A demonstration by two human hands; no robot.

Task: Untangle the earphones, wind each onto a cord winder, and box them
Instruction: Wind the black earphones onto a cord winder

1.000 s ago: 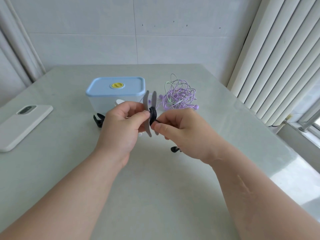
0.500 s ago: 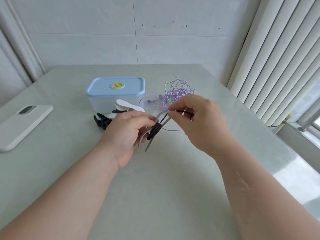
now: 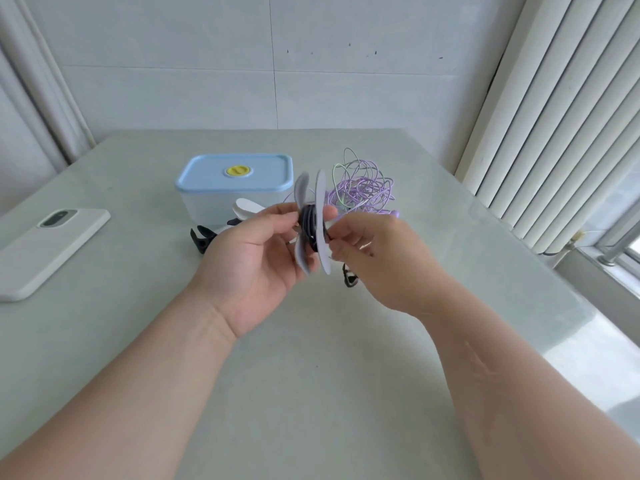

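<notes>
Over the table (image 3: 311,382), left grip (image 3: 256,247) and (seemingly) right grip (image 3: 374,251) pinch black-wound grey winder (image 3: 321,199).

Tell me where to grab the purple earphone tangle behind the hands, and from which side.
Probably the dense middle of the purple earphone tangle, from above: its loose loops stand up off the table, and a single outer loop would likely just pull tighter. The blue-lidded box stands at its left.

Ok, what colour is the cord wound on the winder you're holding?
Black cord, on a pale lilac-grey winder; clearest in the head view.
</notes>
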